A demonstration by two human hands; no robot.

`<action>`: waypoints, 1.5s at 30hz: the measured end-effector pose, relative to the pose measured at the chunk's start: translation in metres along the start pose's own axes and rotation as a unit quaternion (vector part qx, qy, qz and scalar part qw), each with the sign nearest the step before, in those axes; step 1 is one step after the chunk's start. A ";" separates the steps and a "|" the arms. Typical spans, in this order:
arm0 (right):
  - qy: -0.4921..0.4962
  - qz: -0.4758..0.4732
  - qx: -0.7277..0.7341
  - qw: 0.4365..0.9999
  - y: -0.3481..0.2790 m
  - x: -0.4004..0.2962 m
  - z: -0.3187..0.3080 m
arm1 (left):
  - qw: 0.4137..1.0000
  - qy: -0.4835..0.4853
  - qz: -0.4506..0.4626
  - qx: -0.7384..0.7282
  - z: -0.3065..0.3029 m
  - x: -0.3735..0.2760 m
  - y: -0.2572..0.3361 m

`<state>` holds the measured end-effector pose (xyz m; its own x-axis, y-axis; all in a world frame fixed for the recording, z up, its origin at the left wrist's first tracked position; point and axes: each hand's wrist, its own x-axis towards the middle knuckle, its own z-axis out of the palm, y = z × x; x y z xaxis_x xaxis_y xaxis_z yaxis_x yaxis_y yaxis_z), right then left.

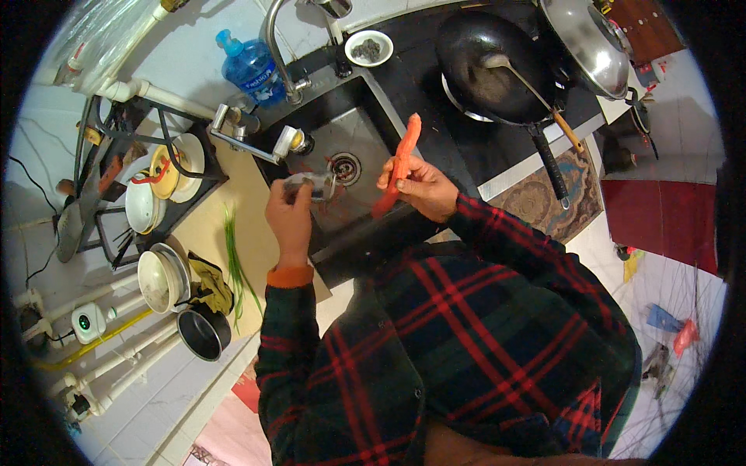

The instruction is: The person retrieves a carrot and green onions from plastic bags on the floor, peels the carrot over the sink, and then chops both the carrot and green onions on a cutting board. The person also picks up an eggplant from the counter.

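Over the black sink (373, 233), my right hand (428, 189) grips an orange carrot (409, 140) near its middle. The carrot's upper length looks peeled; its lower end is redder and blurred. To the left, my left hand (289, 218) is closed around what looks like a vegetable peeler (322, 185), blurred by motion and apart from the carrot. Reddish peel shreds lie in the basin around the metal drain strainer (344, 169).
A black wok (460, 46) with a spatula (513, 70) sits on the stove at right. The faucet (271, 41), a blue soap bottle (250, 67) and a white bowl (355, 42) stand behind the sink. Green onions (233, 262) lie on the left counter beside stacked bowls (156, 282).
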<state>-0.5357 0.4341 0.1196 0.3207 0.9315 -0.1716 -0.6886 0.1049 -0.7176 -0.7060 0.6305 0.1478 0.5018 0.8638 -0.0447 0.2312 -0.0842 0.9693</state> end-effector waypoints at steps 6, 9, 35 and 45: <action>0.007 -0.113 0.226 0.967 -0.010 0.011 -0.002 | 0.879 -0.091 -0.231 -0.406 0.000 -0.017 -0.006; -0.003 -0.121 0.279 0.953 -0.006 0.014 -0.004 | 0.811 -0.114 -0.278 -0.502 0.021 -0.028 -0.004; -0.085 0.090 -0.316 0.941 -0.013 0.000 0.004 | 0.962 -0.051 -0.098 -0.249 0.026 -0.001 0.023; -0.063 0.161 -0.194 0.966 -0.028 -0.008 0.028 | 0.951 -0.090 -0.129 -0.266 0.034 -0.010 0.030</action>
<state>-0.5371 0.4337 0.1603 0.0321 0.9320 -0.3609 -0.4351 -0.3121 -0.8446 -0.6759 0.6031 0.1689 0.6317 0.7181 -0.2921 -0.0645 0.4241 0.9033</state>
